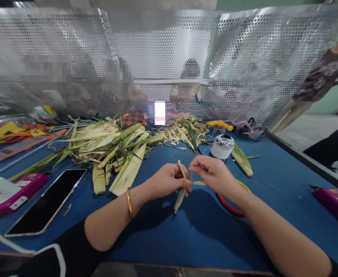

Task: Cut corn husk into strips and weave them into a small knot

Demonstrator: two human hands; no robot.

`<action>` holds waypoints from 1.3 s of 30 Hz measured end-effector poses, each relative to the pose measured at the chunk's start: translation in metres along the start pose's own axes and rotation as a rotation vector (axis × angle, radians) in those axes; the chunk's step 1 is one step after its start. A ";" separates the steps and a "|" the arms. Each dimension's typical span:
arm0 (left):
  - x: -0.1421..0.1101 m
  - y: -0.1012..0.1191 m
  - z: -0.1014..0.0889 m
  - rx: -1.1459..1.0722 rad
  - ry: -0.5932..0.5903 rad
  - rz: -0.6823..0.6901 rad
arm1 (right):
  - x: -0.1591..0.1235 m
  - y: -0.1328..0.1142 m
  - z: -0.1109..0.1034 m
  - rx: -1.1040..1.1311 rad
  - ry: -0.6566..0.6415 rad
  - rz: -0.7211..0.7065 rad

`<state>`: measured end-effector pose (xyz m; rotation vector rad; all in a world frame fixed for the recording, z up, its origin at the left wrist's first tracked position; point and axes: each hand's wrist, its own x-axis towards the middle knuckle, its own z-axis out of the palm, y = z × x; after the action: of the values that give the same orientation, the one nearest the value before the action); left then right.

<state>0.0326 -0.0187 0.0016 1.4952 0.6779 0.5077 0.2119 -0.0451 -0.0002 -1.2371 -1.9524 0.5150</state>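
Observation:
My left hand [177, 179] is closed around a narrow folded piece of corn husk [179, 200], which stands slanted, its tip pointing down toward the table. Just to the right, my right hand [211, 171] pinches thumb and forefinger together. A thin pale line, which looks like thread [191, 175], runs from those fingertips down to the husk. Behind my right hand stands a spool of white thread [222, 147]. A small husk strip [199, 183] shows between my hands. Under my right wrist lies a red and yellow ring [229, 206], partly hidden.
A heap of corn husks [99, 144] and a pile of shreds [186, 130] lie at the back. On the blue table [157, 238] are a phone [47, 202], purple power strips [20, 192], a loose husk [242, 159] and yellow-handled scissors [219, 124]. A perforated metal screen [163, 42] stands behind.

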 end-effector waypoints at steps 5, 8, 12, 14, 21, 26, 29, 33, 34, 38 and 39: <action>-0.002 0.008 0.002 -0.090 0.015 0.115 | 0.006 0.006 -0.001 0.395 -0.115 0.381; 0.002 0.006 -0.001 -0.070 0.224 0.171 | 0.005 0.004 0.008 0.451 -0.114 0.475; 0.007 -0.002 -0.006 0.091 0.518 0.175 | -0.003 -0.005 0.021 0.170 0.012 0.267; 0.007 -0.005 -0.007 0.241 0.547 0.148 | -0.007 -0.010 0.023 -0.030 0.062 0.102; 0.001 -0.002 -0.002 0.071 0.086 -0.012 | -0.003 -0.005 0.005 -0.014 0.038 0.003; -0.003 0.008 0.001 -0.108 0.016 0.064 | 0.005 -0.001 0.003 0.488 -0.018 0.418; 0.000 0.008 0.000 -0.099 0.166 0.151 | 0.004 -0.003 0.011 0.687 -0.017 0.589; 0.006 -0.001 -0.003 0.026 0.412 0.210 | 0.000 -0.005 0.024 0.673 0.036 0.589; 0.007 -0.004 -0.003 0.105 0.460 0.216 | -0.002 -0.005 0.027 0.611 0.063 0.544; 0.006 -0.007 -0.002 0.459 0.553 0.224 | -0.007 -0.012 0.033 0.276 0.134 0.256; 0.005 -0.006 -0.001 0.513 0.553 0.223 | -0.009 -0.014 0.032 0.194 0.137 0.189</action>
<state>0.0347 -0.0143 -0.0049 1.9427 1.1387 0.9934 0.1811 -0.0573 -0.0145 -1.3028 -1.6396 0.6807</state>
